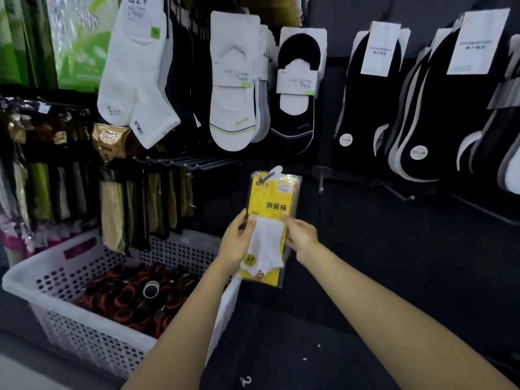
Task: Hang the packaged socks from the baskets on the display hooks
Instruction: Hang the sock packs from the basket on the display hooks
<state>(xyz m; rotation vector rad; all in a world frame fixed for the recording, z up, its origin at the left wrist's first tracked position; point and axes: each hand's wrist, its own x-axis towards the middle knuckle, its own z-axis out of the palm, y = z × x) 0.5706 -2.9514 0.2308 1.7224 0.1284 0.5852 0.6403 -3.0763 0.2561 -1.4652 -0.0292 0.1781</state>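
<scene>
Fingers [251, 220] of the left hand [237, 244] and right hand [302, 237] pinch the yellow plastic pack of white socks [270, 194] by its edges, the rest hidden behind it; its blurred top tab [277, 169] seems threaded on a dark wire display hook [266, 176].

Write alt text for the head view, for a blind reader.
The left hand and right hand hold a yellow sock package upright before a dark display wall. Other socks hang above; a white basket stands lower left.
</scene>
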